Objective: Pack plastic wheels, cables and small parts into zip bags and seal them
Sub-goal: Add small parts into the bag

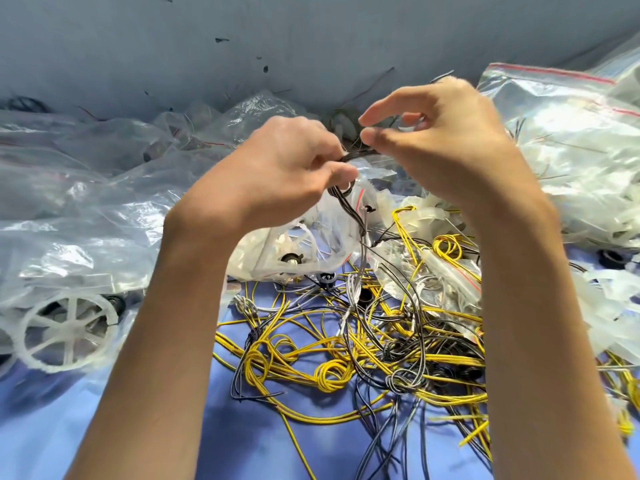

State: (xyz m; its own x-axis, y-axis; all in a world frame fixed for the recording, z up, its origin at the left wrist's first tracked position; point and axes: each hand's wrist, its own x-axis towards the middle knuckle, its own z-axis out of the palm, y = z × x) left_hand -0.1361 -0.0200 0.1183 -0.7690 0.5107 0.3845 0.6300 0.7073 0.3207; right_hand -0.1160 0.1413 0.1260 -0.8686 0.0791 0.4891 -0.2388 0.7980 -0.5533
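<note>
Above the yellow cable tangle [325, 375], the left hand [287, 168] pinches a black-and-white cable bundle [346, 202] that hangs down toward the tangle. The right hand [446, 140], just beside, has thumb and forefinger narrowly apart. Whether it grips the bundle cannot be told.

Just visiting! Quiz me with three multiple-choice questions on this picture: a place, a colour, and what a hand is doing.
1. Where is the white wheel? A lower left; B far right; C in a hand.
2. What colour are the brightest cables? A green; B yellow; C pink.
3. What is the left hand doing? A lying flat; B holding a wheel; C gripping a dark cable bundle.
Answers: 1 A, it lies at the lower left edge. 2 B, yellow loops fill the middle. 3 C, its fingers curl round the bundle.
</note>
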